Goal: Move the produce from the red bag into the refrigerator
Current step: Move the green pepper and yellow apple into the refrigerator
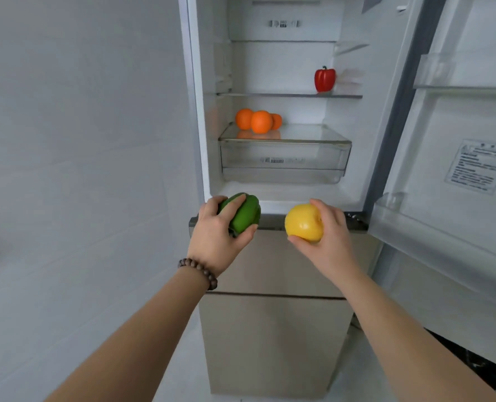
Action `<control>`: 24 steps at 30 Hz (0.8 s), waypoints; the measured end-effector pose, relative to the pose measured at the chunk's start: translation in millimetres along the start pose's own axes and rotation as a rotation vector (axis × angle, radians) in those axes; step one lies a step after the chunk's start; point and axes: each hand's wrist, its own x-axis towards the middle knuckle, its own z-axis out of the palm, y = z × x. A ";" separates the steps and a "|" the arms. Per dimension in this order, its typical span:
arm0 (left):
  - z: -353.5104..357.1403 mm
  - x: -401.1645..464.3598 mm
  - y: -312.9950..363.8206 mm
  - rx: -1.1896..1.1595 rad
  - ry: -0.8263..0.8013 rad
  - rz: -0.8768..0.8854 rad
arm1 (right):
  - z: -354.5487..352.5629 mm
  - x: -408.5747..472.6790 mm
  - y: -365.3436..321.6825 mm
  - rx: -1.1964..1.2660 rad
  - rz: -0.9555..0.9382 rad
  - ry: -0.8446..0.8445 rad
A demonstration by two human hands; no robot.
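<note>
My left hand [216, 232] grips a green bell pepper [245, 213] just below the open refrigerator compartment. My right hand [326, 236] holds a yellow fruit [304, 223] at the same height, to the right. Inside the refrigerator [284, 68], a red bell pepper [324, 79] stands upright on the right of the glass shelf [270, 95]. Three oranges [258, 121] sit together at the left on the lid of the clear drawer [284, 158]. The red bag is out of view.
The refrigerator door [458, 140] is swung open to the right, with clear door bins [432, 227] jutting out near my right arm. A white tiled wall [81, 140] fills the left. Two closed beige lower drawers [273, 329] sit below my hands.
</note>
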 end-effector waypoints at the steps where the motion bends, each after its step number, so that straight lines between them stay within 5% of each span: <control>1: 8.4 19.1 -3.8 -0.001 0.006 0.017 | 0.7 20.1 4.9 -0.007 -0.012 0.016; 9: 68.9 158.2 -29.4 0.040 0.102 0.073 | 24.1 190.1 46.9 0.053 -0.107 0.197; 24: 129.0 296.4 -78.2 0.002 0.113 0.164 | 49.2 361.0 110.7 0.218 0.118 0.412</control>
